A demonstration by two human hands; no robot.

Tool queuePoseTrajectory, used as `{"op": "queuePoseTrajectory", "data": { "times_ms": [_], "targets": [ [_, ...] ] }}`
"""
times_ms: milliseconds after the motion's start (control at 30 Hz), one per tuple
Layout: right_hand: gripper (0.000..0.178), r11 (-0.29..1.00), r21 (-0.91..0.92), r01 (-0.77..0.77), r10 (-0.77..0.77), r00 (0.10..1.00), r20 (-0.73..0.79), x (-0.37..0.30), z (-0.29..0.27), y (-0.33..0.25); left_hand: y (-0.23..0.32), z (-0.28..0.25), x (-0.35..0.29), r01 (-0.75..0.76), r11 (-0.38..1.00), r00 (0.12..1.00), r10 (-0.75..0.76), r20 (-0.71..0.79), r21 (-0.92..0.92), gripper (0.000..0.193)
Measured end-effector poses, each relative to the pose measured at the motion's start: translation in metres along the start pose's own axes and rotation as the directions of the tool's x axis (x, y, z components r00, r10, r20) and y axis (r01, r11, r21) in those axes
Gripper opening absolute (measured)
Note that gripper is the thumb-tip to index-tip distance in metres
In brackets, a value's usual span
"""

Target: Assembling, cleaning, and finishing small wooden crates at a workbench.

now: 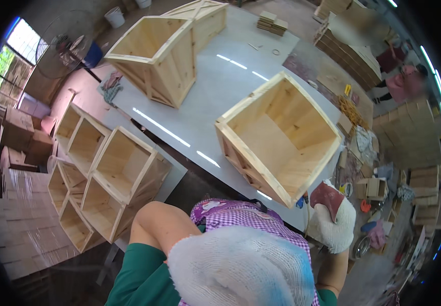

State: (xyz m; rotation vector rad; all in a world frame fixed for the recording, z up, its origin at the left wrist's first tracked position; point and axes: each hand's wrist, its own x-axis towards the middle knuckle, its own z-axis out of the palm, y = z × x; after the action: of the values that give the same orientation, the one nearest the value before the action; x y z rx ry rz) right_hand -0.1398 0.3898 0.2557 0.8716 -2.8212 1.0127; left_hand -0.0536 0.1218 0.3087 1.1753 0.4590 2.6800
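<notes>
Sandpaper (pixel 326 199), seemingly, held in right hand (pixel 336 224), lower right, with grip of left hand (pixel 241 270) untellable, bottom centre: likely sanding, calling for contact with crate (pixel 253 162) rim.

I see the left hand (pixel 241 268) gloved in white ribbed knit, blue-stained, the right hand (pixel 335 230) in plain white knit, green short sleeves (pixel 140 273), purple-and-white checked apron (pixel 248 219).

window (pixel 22 41) left, daylit | tube lights (pixel 427 58) right | glossy table (pixel 208 86) | grey floor (pixel 360 280)
</notes>
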Motion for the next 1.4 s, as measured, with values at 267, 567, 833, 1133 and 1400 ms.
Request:
{"op": "queuePoseTrajectory", "data": {
  "times_ms": [267, 567, 833, 1133, 1400],
  "targets": [
    [0.04, 0.999, 0.047, -0.009, 0.007, 0.998, 0.056, 0.033, 0.002, -0.008, 0.051, -0.013, 0.008, 0.246, 0.964, 0.967, -0.251, -0.039, -0.1, 0.057],
    [0.034, 0.996, -0.074, -0.05, 0.06, 0.987, 0.149, 0.069, 0.003, -0.02, 0.055, -0.048, 0.007, 0.056, 0.997, 0.994, -0.061, -0.085, -0.057, 0.072],
    [0.033, 0.987, -0.133, -0.088, 0.09, 0.996, 0.007, 0.066, 0.0, -0.013, 0.06, -0.081, 0.001, 0.099, 0.974, 0.99, -0.076, -0.121, 0.203, 0.064],
    [0.037, 0.871, -0.478, 0.118, -0.096, 0.993, 0.071, 0.091, 0.002, -0.003, 0.069, -0.145, 0.023, 0.37, -0.149, 0.926, 0.139, -0.351, 0.917, 0.068],
    [0.035, 0.769, -0.264, 0.583, -0.383, 0.75, 0.54, 0.09, 0.006, -0.015, 0.042, -0.213, 0.033, 0.479, -0.692, 0.798, 0.087, -0.596, 0.54, 0.076]
  ]
}}
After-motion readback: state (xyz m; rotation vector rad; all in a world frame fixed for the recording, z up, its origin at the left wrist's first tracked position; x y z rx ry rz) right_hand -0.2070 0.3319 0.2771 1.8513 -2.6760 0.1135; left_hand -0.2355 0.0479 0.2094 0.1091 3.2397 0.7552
